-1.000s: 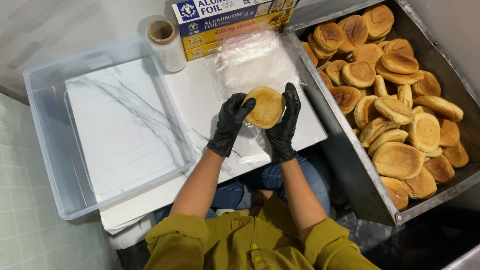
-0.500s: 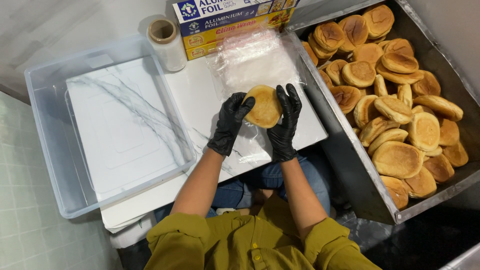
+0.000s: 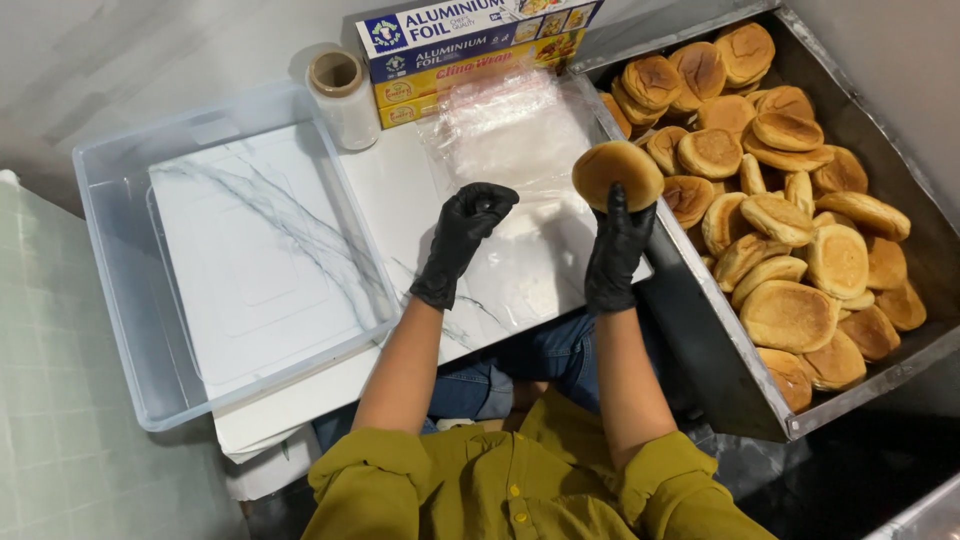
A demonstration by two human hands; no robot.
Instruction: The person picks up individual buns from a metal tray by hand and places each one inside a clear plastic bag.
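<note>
My right hand (image 3: pixel 617 250), in a black glove, holds a round golden bun (image 3: pixel 616 172) up above the right edge of the white marble board (image 3: pixel 400 190). My left hand (image 3: pixel 462 235), also gloved in black, hovers over a sheet of clear plastic wrap (image 3: pixel 520 240) spread on the board, its fingers curled loosely and holding nothing. The two hands are apart, with the bun lifted toward the metal tray.
A deep metal tray (image 3: pixel 700 330) on the right holds several buns (image 3: pixel 800 230). An empty clear plastic tub (image 3: pixel 120 290) sits on the left. At the back stand a roll of wrap (image 3: pixel 342 95) and stacked foil and wrap boxes (image 3: pixel 470 40).
Both hands held the bun together over the wrap earlier. Now the left hand has let go and the right hand has carried the bun up and to the right.
</note>
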